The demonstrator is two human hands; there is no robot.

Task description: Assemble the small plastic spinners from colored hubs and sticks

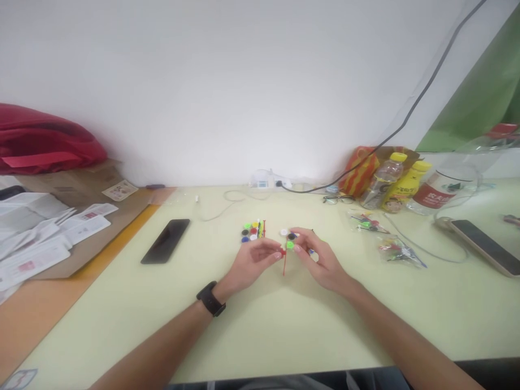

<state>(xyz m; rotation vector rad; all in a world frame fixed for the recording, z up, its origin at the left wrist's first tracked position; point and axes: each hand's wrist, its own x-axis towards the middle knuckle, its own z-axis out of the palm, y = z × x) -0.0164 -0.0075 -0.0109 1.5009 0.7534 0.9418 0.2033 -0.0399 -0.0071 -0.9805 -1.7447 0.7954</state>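
Note:
My left hand [252, 262] and my right hand [319, 258] meet over the middle of the pale yellow-green table [260, 319]. The left fingers pinch the top of a thin red stick [284, 263] that hangs down between the hands. The right fingertips pinch a small bright green piece [290, 245] right beside the stick's top. Just beyond the hands lie a cluster of small coloured round pieces [252, 232] with a few thin sticks, and a white and a black round piece [287, 233]. A black watch [210, 298] is on my left wrist.
A black phone [166, 241] lies at the left, another phone [486, 245] at the far right. Two clear bags of coloured parts [382, 236] sit right of the hands. Bottles [400, 184], glasses and a power strip [268, 180] line the wall. Papers [40, 238] and a red bag [40, 141] lie at far left.

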